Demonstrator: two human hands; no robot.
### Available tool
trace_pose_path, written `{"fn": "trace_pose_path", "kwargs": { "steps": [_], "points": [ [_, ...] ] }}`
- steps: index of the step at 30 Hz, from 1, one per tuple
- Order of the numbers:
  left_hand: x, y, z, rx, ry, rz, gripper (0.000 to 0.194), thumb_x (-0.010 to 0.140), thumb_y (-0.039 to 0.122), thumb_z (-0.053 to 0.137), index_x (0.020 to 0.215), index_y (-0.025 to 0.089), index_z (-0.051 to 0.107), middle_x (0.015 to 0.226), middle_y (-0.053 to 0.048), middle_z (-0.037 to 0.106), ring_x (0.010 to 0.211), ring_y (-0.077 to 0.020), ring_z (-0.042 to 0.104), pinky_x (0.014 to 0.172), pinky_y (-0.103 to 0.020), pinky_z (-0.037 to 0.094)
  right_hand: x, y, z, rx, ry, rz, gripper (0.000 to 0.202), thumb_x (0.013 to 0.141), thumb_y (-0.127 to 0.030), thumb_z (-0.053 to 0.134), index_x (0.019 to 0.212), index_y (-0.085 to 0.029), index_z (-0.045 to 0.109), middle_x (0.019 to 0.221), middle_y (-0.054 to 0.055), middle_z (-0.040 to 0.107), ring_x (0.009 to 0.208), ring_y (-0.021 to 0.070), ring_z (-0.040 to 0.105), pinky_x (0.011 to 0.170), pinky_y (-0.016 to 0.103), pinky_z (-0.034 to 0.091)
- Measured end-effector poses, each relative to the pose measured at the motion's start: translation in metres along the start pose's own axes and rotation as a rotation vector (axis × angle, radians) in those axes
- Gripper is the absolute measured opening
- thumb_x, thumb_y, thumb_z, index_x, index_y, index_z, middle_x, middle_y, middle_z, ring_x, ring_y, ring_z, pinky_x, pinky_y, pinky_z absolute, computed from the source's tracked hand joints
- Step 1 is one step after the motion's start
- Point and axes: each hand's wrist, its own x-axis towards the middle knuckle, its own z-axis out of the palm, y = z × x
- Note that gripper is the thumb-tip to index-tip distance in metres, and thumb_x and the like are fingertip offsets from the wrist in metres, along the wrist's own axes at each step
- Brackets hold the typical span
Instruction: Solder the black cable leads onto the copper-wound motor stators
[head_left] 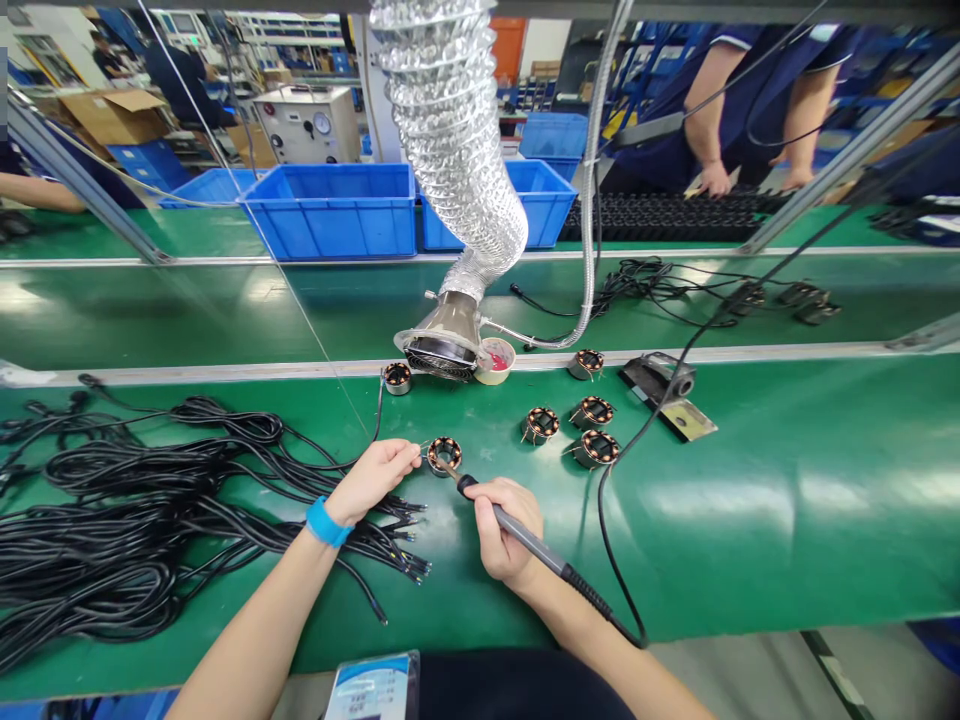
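Note:
My right hand (511,528) is closed around a soldering iron (525,535), pen-like, its tip at a ring-shaped motor stator (444,455) with copper windings. The stator sits on the green bench top. To its left, my left hand (381,474), with a blue band at the wrist, pinches a thin wire (424,451) at the stator's edge; how it is joined there is too small to tell. Several more stators (541,426) stand to the right, and another stator (397,377) is behind. A dark cable (378,410) runs up to that one.
Bundled black cables (150,530) cover the left of the bench. Overhead hangs a silver extraction duct (457,130) with a fan hood (442,335). A tape roll (496,360) and iron stand (667,392) sit behind. Blue bins (330,215) and a co-worker's hands (716,180) are across.

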Motion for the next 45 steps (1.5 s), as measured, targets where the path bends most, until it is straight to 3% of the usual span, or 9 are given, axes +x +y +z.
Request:
{"fn": "trace_pose_path", "kwargs": {
  "steps": [8, 15, 28, 38, 45],
  "points": [
    [0.000, 0.001, -0.003, -0.043, -0.027, -0.028, 0.049, 0.080, 0.061, 0.061, 0.079, 0.012, 0.058, 0.055, 0.010, 0.026, 0.044, -0.0039, 0.015, 0.042, -0.022, 0.007, 0.001, -0.002, 0.002, -0.027, -0.028, 0.004, 0.015, 0.087, -0.012, 0.050, 0.088, -0.018, 0.063, 0.069, 0.001, 0.068, 0.055, 0.0139, 0.058, 0.057, 0.029, 0.046],
    [-0.002, 0.005, -0.007, -0.090, 0.007, -0.023, 0.039, 0.072, 0.047, 0.074, 0.073, 0.015, 0.053, 0.054, 0.009, 0.034, 0.044, -0.0031, 0.021, 0.044, -0.021, 0.010, 0.002, -0.001, 0.003, 0.011, -0.051, -0.070, 0.015, 0.087, -0.012, 0.050, 0.088, -0.018, 0.063, 0.061, -0.001, 0.061, 0.048, 0.0125, 0.051, 0.052, 0.027, 0.041],
    [-0.002, 0.005, -0.007, -0.099, -0.026, -0.033, 0.038, 0.074, 0.046, 0.073, 0.073, 0.014, 0.053, 0.054, 0.010, 0.032, 0.045, -0.0033, 0.020, 0.044, -0.022, 0.009, -0.002, 0.003, 0.005, 0.045, -0.136, -0.049, 0.015, 0.086, -0.012, 0.050, 0.093, -0.019, 0.062, 0.067, 0.000, 0.065, 0.054, 0.0129, 0.056, 0.056, 0.028, 0.043],
    [-0.003, 0.004, -0.008, -0.072, -0.048, -0.039, 0.034, 0.075, 0.043, 0.071, 0.073, 0.015, 0.052, 0.054, 0.010, 0.032, 0.045, -0.0036, 0.020, 0.044, -0.021, 0.010, -0.001, -0.001, 0.001, 0.000, -0.049, -0.057, 0.015, 0.086, -0.013, 0.050, 0.089, -0.019, 0.063, 0.064, 0.000, 0.065, 0.051, 0.0138, 0.057, 0.055, 0.030, 0.045],
    [-0.002, 0.001, -0.010, -0.082, -0.097, -0.054, 0.028, 0.078, 0.037, 0.069, 0.076, 0.014, 0.053, 0.056, 0.009, 0.032, 0.047, -0.0036, 0.018, 0.044, -0.022, 0.009, -0.001, -0.001, 0.003, 0.061, -0.062, -0.069, 0.015, 0.085, -0.011, 0.050, 0.089, -0.019, 0.062, 0.062, -0.001, 0.062, 0.049, 0.0126, 0.052, 0.052, 0.029, 0.041]
  ]
}}
